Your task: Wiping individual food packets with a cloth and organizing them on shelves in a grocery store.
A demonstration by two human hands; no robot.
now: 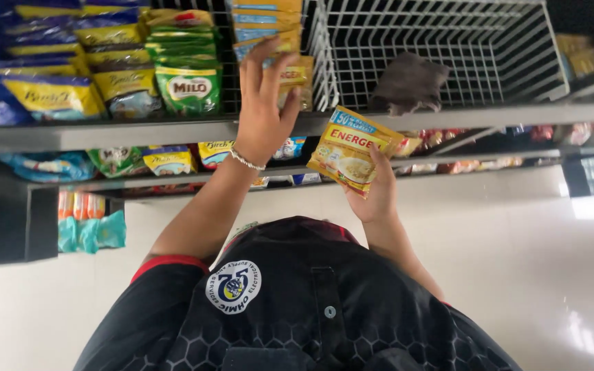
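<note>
A shop aisle with a pale tiled floor (517,275) and grey metal shelves (104,134) full of sachets fills the head view. The left hand (264,103) is raised with fingers spread against hanging yellow sachets (295,75) beside a white wire basket (448,41). The right hand (378,192) is closed around a stack of yellow flat cereal sachets (352,148), held just below the shelf edge.

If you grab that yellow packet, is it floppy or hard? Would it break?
The yellow packet looks like a thin, flat foil sachet, so it is probably light and a bit floppy. The right hand holds it up by one edge, which suggests it weighs little. Its shiny skin may be slippery, and it would likely crinkle rather than break.
</note>
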